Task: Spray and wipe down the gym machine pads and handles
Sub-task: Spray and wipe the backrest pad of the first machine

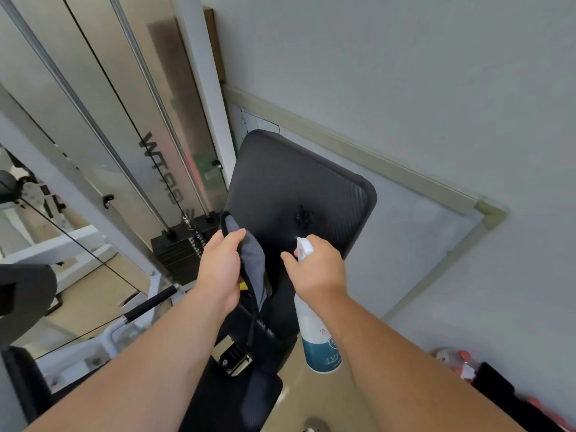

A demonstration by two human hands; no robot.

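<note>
A black back pad (290,188) of the gym machine stands upright in front of me, with a wet dark splotch near its middle. My right hand (318,269) grips a white and teal spray bottle (318,335), its nozzle aimed at the pad from close by. My left hand (221,272) holds a grey cloth (254,263) that hangs by the pad's left edge. The black seat pad (246,397) lies below, partly hidden by my arms. A black foam handle (149,302) sticks out at lower left.
The weight stack (180,244) with chrome guide rods and cables rises at left behind a translucent shield. A whiteboard (405,232) leans on the wall behind the pad. Another dark pad (21,300) sits at far left. Small items (461,363) lie on the floor at right.
</note>
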